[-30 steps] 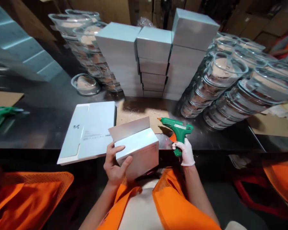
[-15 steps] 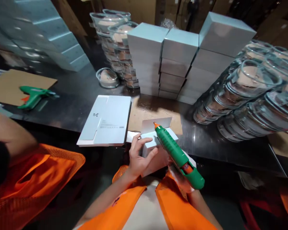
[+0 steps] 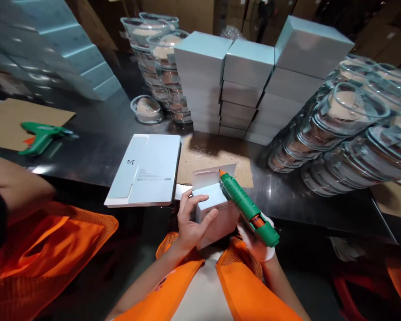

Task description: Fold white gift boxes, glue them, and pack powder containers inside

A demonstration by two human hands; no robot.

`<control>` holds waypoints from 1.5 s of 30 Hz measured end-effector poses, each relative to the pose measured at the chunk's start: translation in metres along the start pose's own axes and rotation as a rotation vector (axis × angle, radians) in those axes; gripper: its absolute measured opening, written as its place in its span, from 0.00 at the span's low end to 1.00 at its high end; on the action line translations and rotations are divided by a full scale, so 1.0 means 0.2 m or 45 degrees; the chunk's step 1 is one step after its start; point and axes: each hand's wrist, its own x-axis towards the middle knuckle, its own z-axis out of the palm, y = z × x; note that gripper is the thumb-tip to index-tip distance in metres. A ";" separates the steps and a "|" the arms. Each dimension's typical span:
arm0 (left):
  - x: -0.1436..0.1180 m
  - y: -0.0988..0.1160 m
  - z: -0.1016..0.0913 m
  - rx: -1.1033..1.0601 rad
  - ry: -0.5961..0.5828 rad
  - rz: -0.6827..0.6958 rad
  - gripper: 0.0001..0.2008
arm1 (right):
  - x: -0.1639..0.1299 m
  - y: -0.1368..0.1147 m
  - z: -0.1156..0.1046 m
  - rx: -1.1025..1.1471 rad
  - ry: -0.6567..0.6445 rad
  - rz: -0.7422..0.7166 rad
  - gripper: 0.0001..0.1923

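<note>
My left hand (image 3: 193, 223) grips the left side of a small white box (image 3: 217, 223), thumb and fingers around its near corner. The box's flap (image 3: 209, 175) stands raised at the far side. In my right hand (image 3: 255, 243), partly covered in white and mostly hidden beneath the tool, is a green hot glue gun (image 3: 245, 200). Its orange nozzle points away from me, with the tip against or just in front of the raised flap; I cannot tell whether it touches. To the left lies a stack of flat white box blanks (image 3: 153, 171) with a small black mark.
Stacked white boxes (image 3: 247, 67) stand behind a cardboard sheet (image 3: 200, 154). Clear plastic containers rise in stacks on the left (image 3: 170, 76) and right (image 3: 324, 129). Another green glue gun (image 3: 42, 136) lies left, near a co-worker's arm (image 3: 16, 183).
The glue gun in my right hand has swung lower at its rear, and its nozzle has shifted slightly right along the flap. My left hand stays on the box.
</note>
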 end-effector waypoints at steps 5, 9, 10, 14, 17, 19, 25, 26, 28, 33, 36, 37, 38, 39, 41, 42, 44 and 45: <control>-0.01 0.00 -0.02 -0.020 -0.040 -0.016 0.14 | 0.00 0.08 -0.06 -0.038 0.082 -0.027 0.10; -0.01 -0.01 -0.03 -0.052 -0.063 -0.107 0.16 | -0.05 0.16 -0.07 0.078 0.125 0.121 0.13; -0.01 -0.01 -0.03 -0.069 -0.067 -0.137 0.16 | -0.06 0.18 -0.07 0.112 0.141 0.195 0.14; -0.02 -0.02 -0.07 -0.167 -0.076 -0.282 0.18 | -0.03 0.20 -0.10 0.238 0.249 0.444 0.19; -0.02 -0.03 -0.09 -0.197 -0.032 -0.363 0.19 | 0.07 0.17 -0.12 0.345 0.287 0.526 0.19; -0.01 -0.03 -0.09 -0.190 -0.007 -0.362 0.19 | 0.14 0.15 -0.12 0.419 0.246 0.597 0.20; 0.00 -0.02 -0.06 -0.007 0.003 -0.141 0.14 | 0.04 0.10 -0.07 0.385 0.111 0.477 0.19; 0.00 -0.02 -0.06 0.026 0.011 -0.092 0.13 | -0.01 0.10 -0.06 0.374 0.073 0.436 0.18; 0.00 -0.01 -0.06 0.063 0.014 -0.034 0.13 | -0.07 0.09 -0.04 0.373 0.008 0.387 0.18; 0.00 0.00 -0.05 0.049 -0.018 -0.042 0.13 | -0.08 0.09 -0.01 0.287 -0.069 0.234 0.12; 0.00 0.01 -0.05 0.042 -0.019 -0.033 0.13 | -0.05 0.08 0.00 0.170 -0.099 0.071 0.13; 0.00 0.01 -0.05 0.044 -0.019 -0.025 0.13 | -0.04 0.08 0.00 0.139 -0.104 0.031 0.14; 0.00 0.01 -0.05 0.048 -0.019 -0.017 0.13 | -0.04 0.09 0.00 0.109 -0.100 -0.003 0.15; 0.00 0.01 -0.05 0.053 -0.019 -0.011 0.13 | -0.03 0.09 0.00 0.075 -0.095 -0.034 0.15; 0.00 0.01 -0.05 0.059 -0.024 -0.004 0.13 | -0.02 0.09 -0.01 -0.008 -0.089 -0.091 0.16; 0.00 0.01 -0.05 0.059 -0.028 -0.004 0.13 | -0.02 0.10 -0.01 -0.038 -0.078 -0.104 0.15; -0.01 0.01 -0.05 0.047 -0.038 -0.006 0.13 | -0.01 0.10 -0.02 -0.074 -0.055 -0.115 0.15; -0.01 0.01 -0.05 0.038 -0.043 -0.010 0.13 | -0.01 0.10 -0.03 -0.084 -0.045 -0.115 0.14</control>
